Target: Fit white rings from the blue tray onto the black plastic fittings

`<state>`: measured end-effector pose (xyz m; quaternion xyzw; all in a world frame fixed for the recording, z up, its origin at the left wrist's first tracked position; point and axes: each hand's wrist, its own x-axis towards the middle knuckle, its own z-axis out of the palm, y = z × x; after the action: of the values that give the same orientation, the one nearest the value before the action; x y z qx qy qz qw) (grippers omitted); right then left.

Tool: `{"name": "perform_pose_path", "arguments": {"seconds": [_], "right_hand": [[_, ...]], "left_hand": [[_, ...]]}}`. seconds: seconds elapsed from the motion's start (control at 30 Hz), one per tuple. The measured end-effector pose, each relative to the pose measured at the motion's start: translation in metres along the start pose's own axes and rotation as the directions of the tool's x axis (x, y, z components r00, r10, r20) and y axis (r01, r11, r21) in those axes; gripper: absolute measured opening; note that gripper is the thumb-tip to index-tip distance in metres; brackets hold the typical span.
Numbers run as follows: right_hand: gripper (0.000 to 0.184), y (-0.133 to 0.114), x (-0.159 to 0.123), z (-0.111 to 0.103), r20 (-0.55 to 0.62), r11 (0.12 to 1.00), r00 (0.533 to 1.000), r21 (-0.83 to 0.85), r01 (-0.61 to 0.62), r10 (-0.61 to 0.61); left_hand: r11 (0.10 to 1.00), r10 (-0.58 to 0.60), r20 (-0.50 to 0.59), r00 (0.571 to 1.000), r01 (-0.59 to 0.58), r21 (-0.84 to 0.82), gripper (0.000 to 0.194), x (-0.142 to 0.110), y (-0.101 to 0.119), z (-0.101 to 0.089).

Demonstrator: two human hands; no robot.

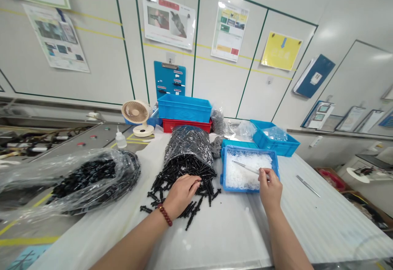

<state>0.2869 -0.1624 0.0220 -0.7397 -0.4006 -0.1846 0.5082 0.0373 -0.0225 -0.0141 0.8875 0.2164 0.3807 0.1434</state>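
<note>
My right hand [270,186] is closed round the rear of a pair of metal tweezers [250,168]. Their tips point left over a blue bin [225,180] holding many tiny white pieces [242,175]. My left hand [182,192], with a beaded bracelet at the wrist, lies over a heap of slim black plastic fittings [184,165]. Its fingers are bent and drawn together near the thumb; whatever they hold is hidden. The fittings spill from a clear plastic bag [188,141] onto the white-covered table [227,233].
A large clear bag of black parts [92,175] lies left. Behind are a small fan [135,112], a dropper bottle [120,139], a blue crate [184,108] on a red crate [187,125], and another blue crate [276,143]. Second tweezers [308,186] rest at right.
</note>
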Motion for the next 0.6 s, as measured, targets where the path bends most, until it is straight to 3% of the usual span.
{"name": "perform_pose_path", "arguments": {"seconds": [0.2, 0.43, 0.6], "right_hand": [[0.048, 0.006, 0.001, 0.006, 0.059, 0.999, 0.998, -0.046, 0.009, -0.007], [0.04, 0.003, -0.003, 0.017, 0.231, 0.994, 0.973, 0.107, -0.01, -0.015], [0.041, 0.001, 0.0, 0.012, 0.15, 0.963, 0.98, 0.216, -0.162, 0.131]], "left_hand": [[1.0, -0.006, 0.025, 1.0, 0.006, -0.003, 0.022, 0.0, 0.001, 0.0], [1.0, -0.015, 0.046, 0.999, 0.016, -0.02, 0.022, 0.0, 0.002, 0.0], [1.0, -0.012, 0.047, 0.999, 0.013, -0.021, 0.023, -0.001, 0.0, 0.003]]}}
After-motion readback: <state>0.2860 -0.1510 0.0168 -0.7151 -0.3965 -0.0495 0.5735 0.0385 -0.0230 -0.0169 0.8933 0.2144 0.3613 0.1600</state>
